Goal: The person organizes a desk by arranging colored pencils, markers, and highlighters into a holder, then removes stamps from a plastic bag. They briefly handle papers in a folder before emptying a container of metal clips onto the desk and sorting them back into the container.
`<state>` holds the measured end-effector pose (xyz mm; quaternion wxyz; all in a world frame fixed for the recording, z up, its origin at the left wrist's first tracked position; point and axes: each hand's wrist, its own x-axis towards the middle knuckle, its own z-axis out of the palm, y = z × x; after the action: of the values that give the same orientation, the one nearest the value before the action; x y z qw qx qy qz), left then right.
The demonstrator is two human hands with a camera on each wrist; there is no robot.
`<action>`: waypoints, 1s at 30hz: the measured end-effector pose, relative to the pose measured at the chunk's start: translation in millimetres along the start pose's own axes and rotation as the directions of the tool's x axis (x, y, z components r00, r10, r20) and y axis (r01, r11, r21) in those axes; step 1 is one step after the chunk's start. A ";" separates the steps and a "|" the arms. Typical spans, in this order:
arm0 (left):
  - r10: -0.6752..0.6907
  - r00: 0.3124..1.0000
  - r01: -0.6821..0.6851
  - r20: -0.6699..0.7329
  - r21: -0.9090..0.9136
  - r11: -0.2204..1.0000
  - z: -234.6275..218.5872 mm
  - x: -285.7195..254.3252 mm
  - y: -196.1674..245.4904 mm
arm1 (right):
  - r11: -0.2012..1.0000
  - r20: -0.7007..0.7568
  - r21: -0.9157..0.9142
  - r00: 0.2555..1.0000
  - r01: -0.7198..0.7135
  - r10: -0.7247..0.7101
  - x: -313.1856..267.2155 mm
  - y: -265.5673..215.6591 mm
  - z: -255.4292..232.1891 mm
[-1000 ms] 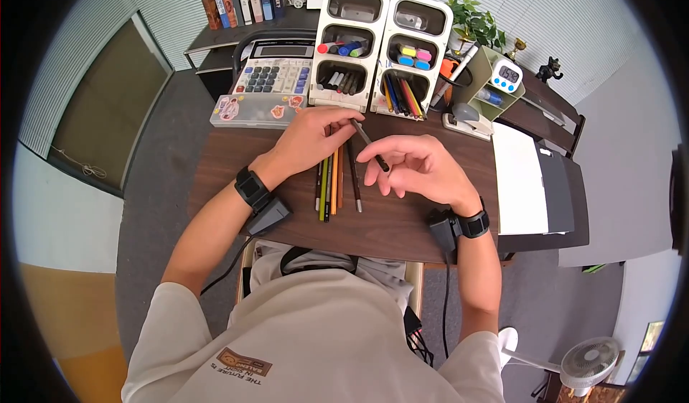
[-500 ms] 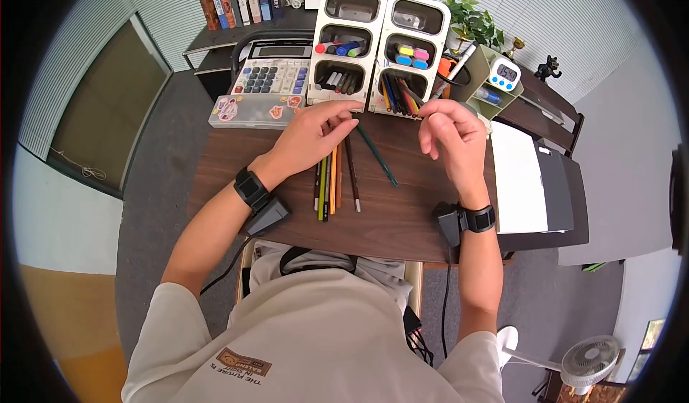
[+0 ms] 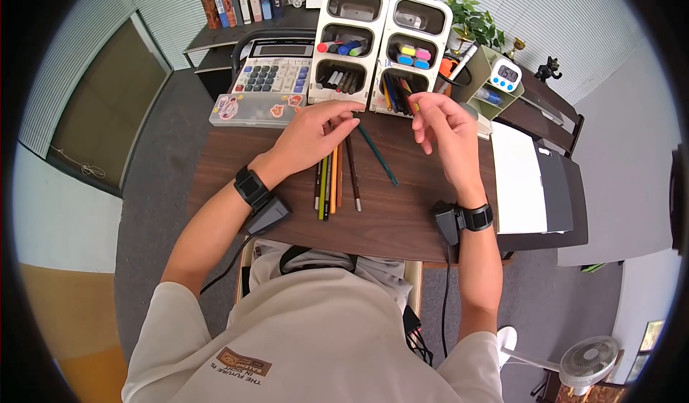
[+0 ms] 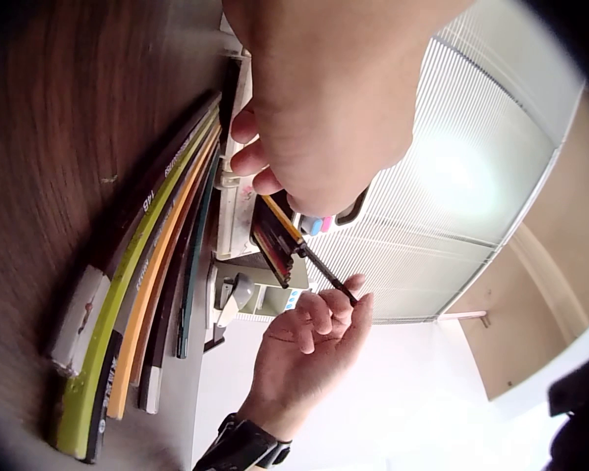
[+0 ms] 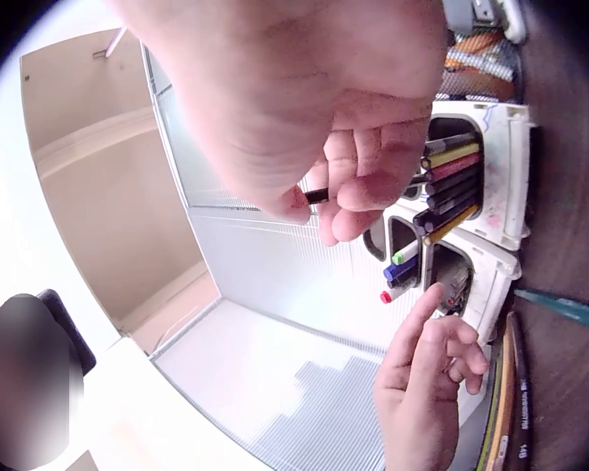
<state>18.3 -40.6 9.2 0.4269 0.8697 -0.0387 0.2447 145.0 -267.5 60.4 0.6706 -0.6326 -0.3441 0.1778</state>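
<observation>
We find an office-type workplace, or a study fitted out as one; the pictures do not settle which. We note a dark wood-grain desk [image 3: 409, 220] furnished with a large desk calculator [image 3: 273, 76], white compartmented organisers [image 3: 378, 62] of pens and markers, a digital timer [image 3: 506, 75] on a green holder [image 3: 495, 100], and loose pencils [image 3: 334, 180]. To the right we record white paper [image 3: 518, 180] and a dark folder [image 3: 556, 195]. Behind stand a row of upright books [image 3: 247, 0] and a leafy plant [image 3: 475, 26]. We further observe slatted blinds [image 3: 161, 22], grey flooring [image 3: 165, 180] and a white fan [image 3: 590, 362].
</observation>
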 end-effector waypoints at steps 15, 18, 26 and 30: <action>-0.008 1.000 0.008 0.010 0.005 1.000 -0.1 0.0 -1.0 | 0.975 0.130 -0.169 0.977 -0.144 0.167 -4.9 -9.7 0.3; -0.009 1.000 0.008 0.008 0.006 1.000 -0.1 0.2 -0.4 | 0.895 0.202 -0.429 0.954 -0.118 0.223 -7.9 -1.7 9.5; -0.009 1.000 0.010 0.009 -0.008 1.000 1.1 -0.3 -2.6 | 0.554 0.202 -0.832 0.949 0.034 0.244 -7.3 14.4 7.4; -0.015 1.000 0.015 0.026 -0.004 1.000 -0.4 -1.0 -1.5 | 0.520 0.186 -0.854 0.947 0.024 0.262 -7.1 12.6 7.5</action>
<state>17.6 -39.5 7.8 0.4301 0.8721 -0.0385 0.2302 137.3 -265.1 46.3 0.2063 -0.8665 -0.4369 0.1254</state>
